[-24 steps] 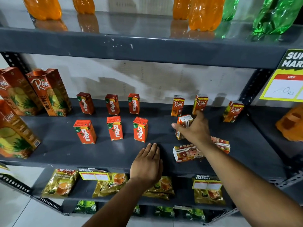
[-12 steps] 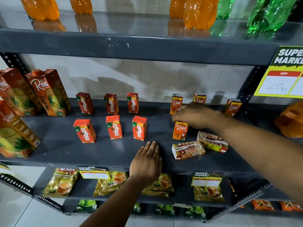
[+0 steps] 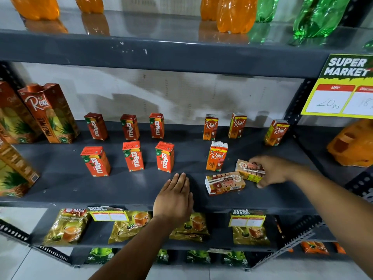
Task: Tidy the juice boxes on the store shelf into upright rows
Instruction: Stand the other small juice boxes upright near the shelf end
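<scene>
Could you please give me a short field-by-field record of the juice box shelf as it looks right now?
shelf: grey metal shelf
Maaza boxes: six upright, two rows of three, e.g.
upright Real boxes: three at back, one in front
fallen Real boxes: two, one lying free
right hand: grasping the other fallen box
left hand: flat on shelf, empty
remaining: two boxes to stand up

**One head-worn view, close to the shelving**

A single wide-angle camera looks forward and down from head height, at arm's reach, onto the grey middle shelf [image 3: 60, 184]. Lines bow toward the edges. The floor shows at bottom left.
</scene>
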The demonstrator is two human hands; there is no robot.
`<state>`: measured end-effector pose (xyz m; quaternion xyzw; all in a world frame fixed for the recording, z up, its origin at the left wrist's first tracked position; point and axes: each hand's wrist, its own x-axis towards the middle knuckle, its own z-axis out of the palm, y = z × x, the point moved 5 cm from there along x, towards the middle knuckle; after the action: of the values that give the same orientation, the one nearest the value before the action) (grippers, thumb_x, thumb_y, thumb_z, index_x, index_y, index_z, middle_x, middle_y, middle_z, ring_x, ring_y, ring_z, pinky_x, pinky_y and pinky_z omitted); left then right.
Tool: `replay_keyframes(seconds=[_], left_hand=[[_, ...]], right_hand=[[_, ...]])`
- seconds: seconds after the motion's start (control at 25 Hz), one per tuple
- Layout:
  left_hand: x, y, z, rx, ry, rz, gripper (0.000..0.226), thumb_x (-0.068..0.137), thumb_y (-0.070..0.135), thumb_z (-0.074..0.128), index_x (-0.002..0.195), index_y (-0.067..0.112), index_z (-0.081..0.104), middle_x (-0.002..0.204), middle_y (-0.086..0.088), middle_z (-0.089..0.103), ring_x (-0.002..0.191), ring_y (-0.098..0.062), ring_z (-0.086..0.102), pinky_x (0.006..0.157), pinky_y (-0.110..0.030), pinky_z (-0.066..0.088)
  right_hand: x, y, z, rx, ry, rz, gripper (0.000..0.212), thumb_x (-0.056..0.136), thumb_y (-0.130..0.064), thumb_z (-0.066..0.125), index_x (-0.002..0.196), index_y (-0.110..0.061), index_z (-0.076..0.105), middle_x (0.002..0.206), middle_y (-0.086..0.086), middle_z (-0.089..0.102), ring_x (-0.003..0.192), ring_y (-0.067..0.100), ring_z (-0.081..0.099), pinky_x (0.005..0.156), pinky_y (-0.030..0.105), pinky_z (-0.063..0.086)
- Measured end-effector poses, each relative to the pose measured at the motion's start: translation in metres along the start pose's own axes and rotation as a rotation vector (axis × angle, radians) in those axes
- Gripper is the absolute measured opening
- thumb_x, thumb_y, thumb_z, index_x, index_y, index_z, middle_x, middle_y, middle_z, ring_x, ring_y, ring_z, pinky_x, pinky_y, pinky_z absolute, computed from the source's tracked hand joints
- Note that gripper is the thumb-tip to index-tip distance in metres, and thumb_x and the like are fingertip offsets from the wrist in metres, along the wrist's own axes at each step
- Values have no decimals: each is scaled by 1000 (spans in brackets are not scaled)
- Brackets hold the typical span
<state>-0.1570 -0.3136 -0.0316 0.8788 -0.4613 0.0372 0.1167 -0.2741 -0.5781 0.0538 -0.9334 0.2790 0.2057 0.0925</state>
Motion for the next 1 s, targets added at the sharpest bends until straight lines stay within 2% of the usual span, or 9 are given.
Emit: replay_keyframes(seconds=[0.2, 0.32, 0.4, 0.44, 0.52, 0.64, 0.8, 0.88, 1.0], left_hand=[[1, -1, 2, 4, 3, 0, 67, 91, 42, 9, 143, 6, 31, 154, -10, 29, 143, -23, 19, 116, -37, 17], [1, 0, 1, -2, 5, 2, 66, 91, 42, 10, 142, 5, 33, 153, -12, 31, 142, -25, 22, 116, -37, 18], [0, 0, -1, -11, 4, 4, 67, 91, 42, 10, 142, 5, 33, 152, -12, 31, 142, -25, 23, 115, -37, 17], [0, 0, -2, -15, 4, 5, 67, 91, 43, 10, 142, 5, 33, 152, -12, 31, 142, -25, 23, 114, -36, 16], [-1, 0, -3, -20, 6, 5, 67, 91, 43, 10, 142, 5, 32, 153, -12, 30, 142, -25, 22, 114, -36, 16], [-1, 0, -2, -21, 2, -2, 67, 91, 44, 10, 143, 6, 31, 153, -11, 30, 142, -24, 21, 115, -36, 16], [0, -1, 0, -20, -9, -8, 68, 90, 45, 7, 144, 8, 27, 155, -10, 25, 143, -23, 16, 115, -35, 12], [-1, -1, 0, -21, -13, -8, 68, 90, 45, 7, 144, 8, 26, 155, -9, 24, 143, -22, 15, 115, -35, 12], [-2, -1, 0, -24, -4, -8, 66, 92, 44, 10, 143, 7, 29, 154, -10, 27, 143, -23, 18, 115, -35, 13]], right_hand=[[1, 21, 1, 27, 174, 69, 41, 71, -19, 80, 108, -25, 62, 107, 3, 63, 92, 21, 60, 77, 32, 50], [1, 7, -31, -60, 340, -153, 29, 81, -18, 69, 106, -30, 63, 111, 4, 56, 97, 25, 57, 82, 42, 50], [-5, -9, -49, -152, 372, -273, 16, 83, -40, 64, 94, -30, 60, 101, 5, 60, 90, 26, 58, 79, 48, 48], [-5, -16, -53, -308, 376, -353, 20, 84, -48, 60, 92, -29, 60, 98, 4, 62, 88, 24, 58, 79, 46, 47], [-4, -24, -49, -493, 319, -455, 20, 92, -41, 56, 104, -27, 63, 110, 4, 63, 100, 23, 57, 87, 41, 46], [0, -19, -54, -601, 375, -490, 42, 95, -13, 56, 135, -26, 54, 143, 1, 54, 129, 25, 47, 105, 38, 42], [-5, -20, -64, -542, 311, -483, 54, 91, -5, 58, 141, -24, 50, 149, 1, 49, 134, 27, 43, 110, 40, 38], [-5, -20, -63, -454, 252, -387, 57, 88, -13, 65, 142, -22, 48, 145, 4, 51, 130, 26, 47, 108, 38, 41], [1, -11, -66, -279, 194, -77, 61, 86, -44, 68, 134, -11, 51, 132, 13, 59, 117, 30, 57, 99, 41, 48]])
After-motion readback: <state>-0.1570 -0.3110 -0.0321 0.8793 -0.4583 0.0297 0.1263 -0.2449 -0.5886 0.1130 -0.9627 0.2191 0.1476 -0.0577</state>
